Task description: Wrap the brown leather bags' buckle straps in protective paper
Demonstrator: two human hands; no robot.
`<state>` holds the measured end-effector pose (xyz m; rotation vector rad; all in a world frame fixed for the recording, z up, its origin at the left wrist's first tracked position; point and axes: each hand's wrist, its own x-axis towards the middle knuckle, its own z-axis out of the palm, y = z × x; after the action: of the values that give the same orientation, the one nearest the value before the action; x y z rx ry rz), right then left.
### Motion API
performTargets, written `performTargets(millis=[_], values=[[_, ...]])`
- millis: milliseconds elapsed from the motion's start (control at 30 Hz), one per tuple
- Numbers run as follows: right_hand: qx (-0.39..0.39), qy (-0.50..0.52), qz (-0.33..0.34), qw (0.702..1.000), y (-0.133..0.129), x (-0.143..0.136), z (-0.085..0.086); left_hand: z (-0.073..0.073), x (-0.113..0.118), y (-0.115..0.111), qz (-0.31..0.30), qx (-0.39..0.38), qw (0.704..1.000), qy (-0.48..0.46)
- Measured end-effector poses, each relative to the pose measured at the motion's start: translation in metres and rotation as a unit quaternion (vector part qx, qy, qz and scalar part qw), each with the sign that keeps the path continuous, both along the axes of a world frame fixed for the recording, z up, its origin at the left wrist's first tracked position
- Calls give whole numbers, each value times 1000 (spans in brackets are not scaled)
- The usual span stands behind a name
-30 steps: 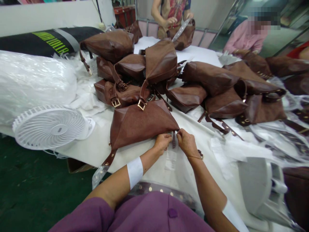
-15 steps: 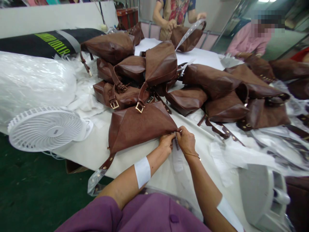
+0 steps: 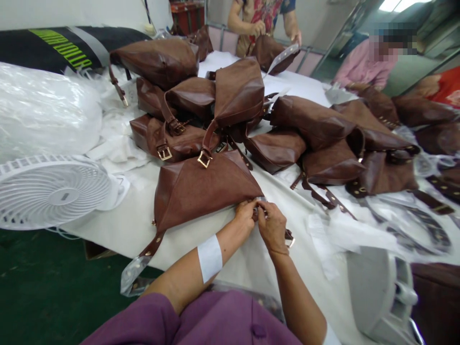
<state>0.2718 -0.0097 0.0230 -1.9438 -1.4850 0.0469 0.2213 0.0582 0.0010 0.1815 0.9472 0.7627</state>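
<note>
A brown handbag (image 3: 204, 187) lies on the white table in front of me, its right corner at my hands. Closed at that corner, my left hand (image 3: 246, 213) grips a short brown strap (image 3: 255, 213) with metal fittings. My right hand (image 3: 273, 227) pinches the same strap from the other side; the fingers hide much of it. A strap end with a gold buckle (image 3: 290, 242) sticks out beyond my right hand. At the bag's left corner hangs another studded strap (image 3: 153, 247), its lower part in clear plastic.
Several brown bags (image 3: 239, 91) are piled behind. A white fan (image 3: 64, 194) stands at left beside plastic wrapping (image 3: 46, 110). A grey device (image 3: 375, 292) and white paper scraps (image 3: 328, 244) lie at right. Across the table, a person (image 3: 266, 21) handles a bag; another person (image 3: 366, 62) sits farther right.
The view has shifted slightly right. My right hand has turned downward over the strap, and a gold buckle now shows beside it. The person opposite has lowered a plastic-wrapped strap.
</note>
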Motion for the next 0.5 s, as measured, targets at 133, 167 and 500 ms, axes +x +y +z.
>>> performTargets(millis=[133, 167, 500], values=[[-17, 27, -40, 999, 7, 0, -12, -2, -4, -3, -11, -9, 1000, -18], [-26, 39, -51, 998, 10, 0, -13, -3, -4, -3, -5, -14, 1000, -17], [-119, 134, -113, 977, 20, -6, 6, 12, -5, -8, 32, -22, 999, 6]])
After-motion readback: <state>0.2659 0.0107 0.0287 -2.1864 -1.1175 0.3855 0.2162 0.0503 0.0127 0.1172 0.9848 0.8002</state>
